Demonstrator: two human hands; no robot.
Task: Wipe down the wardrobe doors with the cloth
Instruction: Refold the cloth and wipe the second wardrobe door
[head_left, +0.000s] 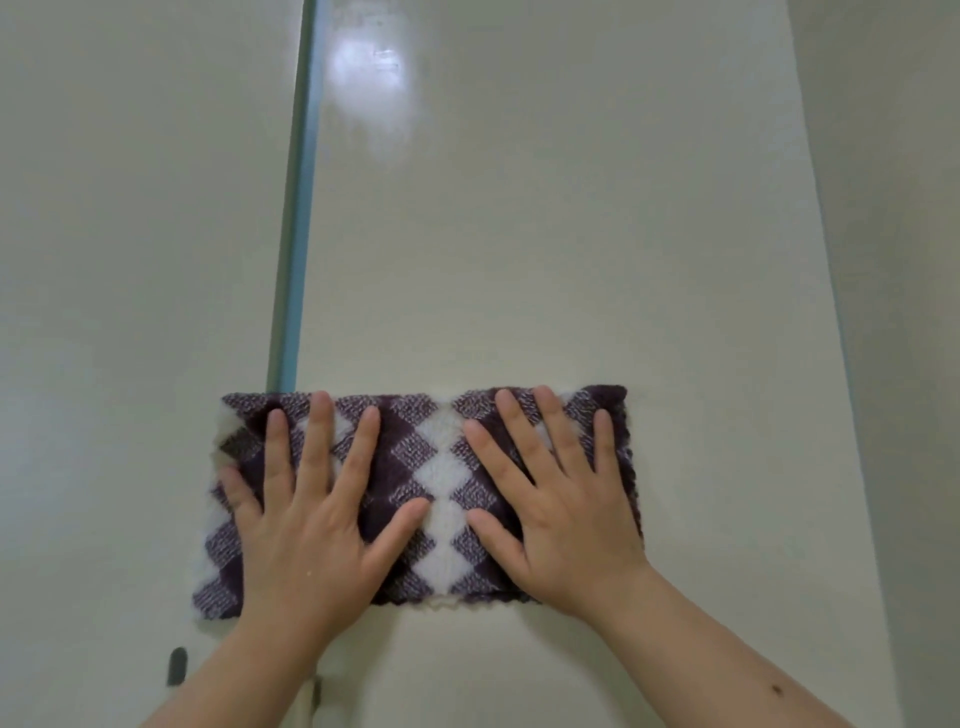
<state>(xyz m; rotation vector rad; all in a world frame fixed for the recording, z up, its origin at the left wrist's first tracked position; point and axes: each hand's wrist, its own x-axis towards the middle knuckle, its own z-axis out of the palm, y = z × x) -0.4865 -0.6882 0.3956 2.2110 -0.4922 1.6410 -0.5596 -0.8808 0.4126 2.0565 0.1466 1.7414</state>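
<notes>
A purple-and-white diamond-patterned cloth (441, 483), folded into a wide strip, lies flat against the pale glossy right wardrobe door (571, 234). Its left end crosses the seam onto the left wardrobe door (130, 234). My left hand (306, 519) presses flat on the left half of the cloth, fingers spread and pointing up. On the right half, my right hand (561, 514) presses the same way. Both palms hold the cloth against the door; the thumbs nearly meet at the cloth's white middle column.
A grey-green vertical gap (296, 208) separates the two doors above the cloth. A small dark handle (177, 665) sits on the left door below the cloth. At the far right the door ends at a plain wall (893, 260).
</notes>
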